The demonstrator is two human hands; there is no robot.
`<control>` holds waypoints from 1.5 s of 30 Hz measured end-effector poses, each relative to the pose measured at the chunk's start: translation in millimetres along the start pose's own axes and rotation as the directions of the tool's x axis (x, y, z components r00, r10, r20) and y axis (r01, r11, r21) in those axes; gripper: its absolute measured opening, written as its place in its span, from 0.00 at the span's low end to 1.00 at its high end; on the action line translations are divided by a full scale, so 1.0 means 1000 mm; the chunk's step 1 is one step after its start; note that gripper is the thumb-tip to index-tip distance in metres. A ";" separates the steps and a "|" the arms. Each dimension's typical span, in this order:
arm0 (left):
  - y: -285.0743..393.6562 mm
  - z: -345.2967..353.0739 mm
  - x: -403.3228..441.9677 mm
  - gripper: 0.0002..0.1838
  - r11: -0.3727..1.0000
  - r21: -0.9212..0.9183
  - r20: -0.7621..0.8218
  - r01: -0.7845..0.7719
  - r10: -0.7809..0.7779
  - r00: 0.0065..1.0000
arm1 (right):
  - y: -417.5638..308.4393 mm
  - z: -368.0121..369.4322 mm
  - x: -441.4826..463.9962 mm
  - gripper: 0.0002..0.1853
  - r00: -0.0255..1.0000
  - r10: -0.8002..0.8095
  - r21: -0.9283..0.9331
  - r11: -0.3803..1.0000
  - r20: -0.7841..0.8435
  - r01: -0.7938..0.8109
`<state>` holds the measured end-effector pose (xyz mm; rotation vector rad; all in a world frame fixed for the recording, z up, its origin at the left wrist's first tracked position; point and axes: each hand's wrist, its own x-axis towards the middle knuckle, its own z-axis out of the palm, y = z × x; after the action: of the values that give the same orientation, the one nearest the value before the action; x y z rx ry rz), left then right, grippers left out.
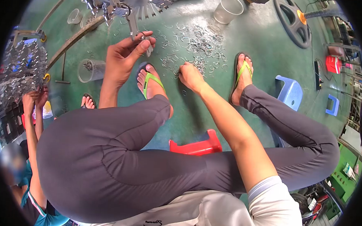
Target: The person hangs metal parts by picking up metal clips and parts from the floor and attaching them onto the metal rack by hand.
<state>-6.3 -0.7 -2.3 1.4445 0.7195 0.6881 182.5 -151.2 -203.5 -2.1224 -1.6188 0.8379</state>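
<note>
My left hand [125, 57] is raised at the lower end of a chain of metal parts, with thumb and fingers pinched on a small flat metal piece [149, 49]. A thin wire hook shows beside the fingertips. Above it, a longer metal bracket [132, 25] hangs from a cluster of silver metal parts [107, 3]. Down on the floor, my right hand [191, 76] touches the near edge of a scattered pile of small curved wire hooks [205, 44]. Its fingers are closed together, and what they hold is hidden.
Clear plastic tubs [228, 10] stand on the green floor, one tub [90, 71] with hooks inside. A red stool [198, 144] and a blue stool [290, 93] are nearby. A curved rusty bar [76, 38] crosses at left, where another person's hands [34, 100] touch hanging metal parts.
</note>
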 end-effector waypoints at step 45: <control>-0.008 -0.002 -0.008 0.19 1.000 -0.024 -0.158 0.013 -0.017 0.987 | -0.158 -0.192 0.017 0.11 0.935 -0.209 0.729 0.585 -0.287 0.355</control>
<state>-12.6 -5.9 -9.9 1.3727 0.8423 0.8035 189.0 -73.5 32.6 -1.2316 -1.1367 0.9729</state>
